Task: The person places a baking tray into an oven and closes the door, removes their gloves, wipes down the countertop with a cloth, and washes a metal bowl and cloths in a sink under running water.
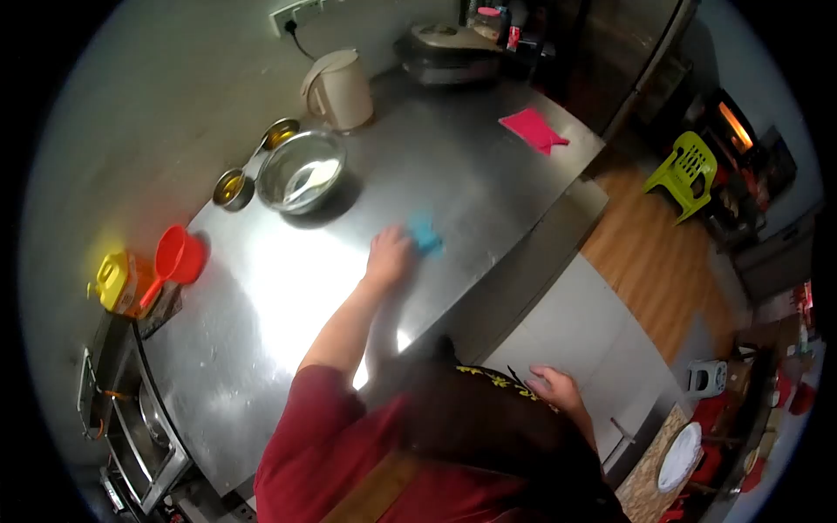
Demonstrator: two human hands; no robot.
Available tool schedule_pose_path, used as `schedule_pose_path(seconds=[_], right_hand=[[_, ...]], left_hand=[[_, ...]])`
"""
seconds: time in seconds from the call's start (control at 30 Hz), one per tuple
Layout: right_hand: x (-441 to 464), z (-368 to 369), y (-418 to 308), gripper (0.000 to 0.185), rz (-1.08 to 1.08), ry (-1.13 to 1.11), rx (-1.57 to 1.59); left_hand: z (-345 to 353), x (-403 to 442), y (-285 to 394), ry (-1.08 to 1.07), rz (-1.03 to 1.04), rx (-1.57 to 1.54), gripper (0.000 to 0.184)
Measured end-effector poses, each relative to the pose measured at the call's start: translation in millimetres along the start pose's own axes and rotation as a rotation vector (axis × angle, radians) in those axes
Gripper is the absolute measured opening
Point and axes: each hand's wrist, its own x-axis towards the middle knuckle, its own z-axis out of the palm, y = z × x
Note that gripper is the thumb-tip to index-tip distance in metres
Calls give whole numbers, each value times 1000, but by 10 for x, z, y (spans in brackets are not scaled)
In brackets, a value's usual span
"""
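My left hand (390, 255) reaches over the steel worktop (427, 166), its fingers closed on a small blue cloth (425, 237). The cloth lies against the metal and looks slightly blurred. My right hand (555, 386) is low beside the dark apron (471, 410), with nothing visible in it and its fingers loosely apart. Beyond my left hand stands a steel bowl (302, 173), with something pale inside that I cannot make out.
Along the wall are two small metal cups (234, 189) of yellow liquid, a cream jug (340, 90), a red ladle-shaped scoop (180, 254) and a yellow oil jug (118, 283). A pink cloth (533, 130) lies near the far corner. A green chair (684, 174) stands right.
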Motion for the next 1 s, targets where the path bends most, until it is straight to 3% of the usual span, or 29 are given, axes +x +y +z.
schedule_pose_path(seconds=[0.03, 0.1, 0.13, 0.17, 0.2, 0.23, 0.3, 0.33, 0.43, 0.5, 0.57, 0.67, 0.7, 0.8, 0.9, 1.0], right_hand=[[136, -108, 64, 36, 82, -34, 60], [413, -229, 109, 35, -29, -2, 61], [548, -261, 130, 35, -162, 17, -139], [679, -343, 62, 33, -49, -28, 33], [809, -424, -5, 32, 68, -53, 202], [1014, -418, 122, 31, -22, -60, 135], [1358, -591, -135, 29, -47, -60, 16], [1544, -691, -256, 29, -38, -57, 9], [2186, -1037, -466, 30, -167, 96, 34], [2794, -1208, -360, 32, -308, 248, 21], [3536, -1446, -243, 41, -351, 344, -54], [4638, -1848, -301, 56, -330, 375, -302], [4933, -1950, -309, 56, -351, 357, -297], [5698, -2170, -272, 60, -288, 154, -723], [6196, -2393, -37, 58, -408, 45, -849], [6629, -2565, 274, 58, -403, 123, -816]], left_hand=[[122, 64, -167, -81, 50, -31, 31], [191, 357, -246, -178, 100, -62, 30], [232, 488, -307, -262, -197, -232, 24], [236, 561, -346, -343, -510, -395, 19], [253, 666, -397, -275, -465, -325, 21], [255, 694, -414, -287, -487, -326, 21], [83, 929, -256, 37, -353, -126, 26], [184, 908, -220, -6, -447, -199, 31], [327, 758, 145, -136, -387, -141, 31], [526, 625, 305, -132, -381, -96, 50], [630, 681, 473, -257, -474, 14, 55], [784, 748, 561, -242, -672, 125, 54], [774, 754, 605, -267, -725, 211, 54], [806, 797, 760, -365, -906, 335, 52], [908, 632, 812, -322, -1031, 403, 51], [855, 608, 816, -273, -1174, 439, 50]])
